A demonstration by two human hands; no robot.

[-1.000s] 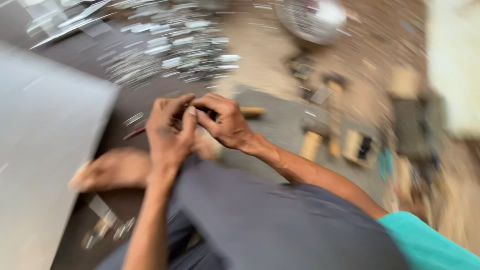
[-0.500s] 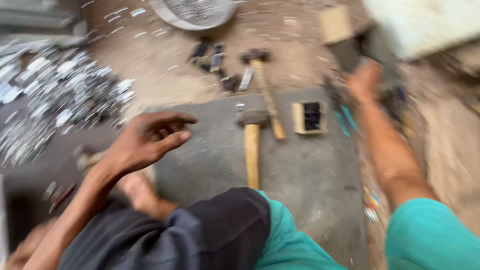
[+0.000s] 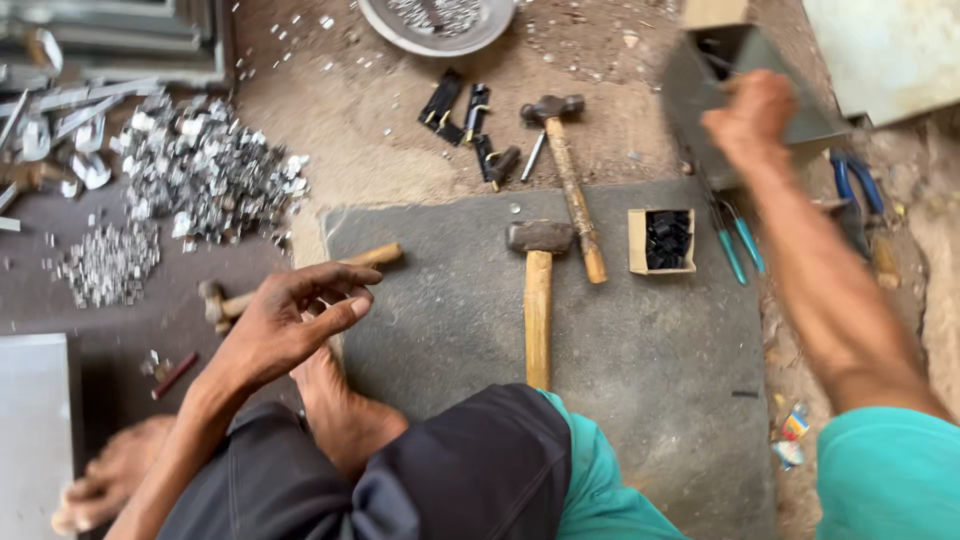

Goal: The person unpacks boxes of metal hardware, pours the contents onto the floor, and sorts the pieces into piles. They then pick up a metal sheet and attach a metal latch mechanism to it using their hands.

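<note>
My left hand [image 3: 290,322] hovers low over my bare foot [image 3: 340,405], fingers loosely curled and apart, holding nothing. A hammer with a wooden handle [image 3: 245,298] lies just behind it. My right hand [image 3: 750,112] reaches far right and grips the edge of a dark metal box [image 3: 710,85], which is tilted and blurred. Two more hammers lie on the grey slab [image 3: 640,350]: one [image 3: 538,290] near my knee, another [image 3: 570,185] angled beside it.
A small cardboard box of black parts [image 3: 662,240] sits on the slab. Piles of small shiny metal pieces [image 3: 200,170] lie at the left. A metal bowl [image 3: 435,20] and black clips [image 3: 465,120] are at the back. Pliers [image 3: 850,190] and screwdrivers [image 3: 735,245] lie at the right.
My hands were together over my foot. The right hand has swung out to the far right and taken hold of the dark metal box; the left hand stays near the foot.
</note>
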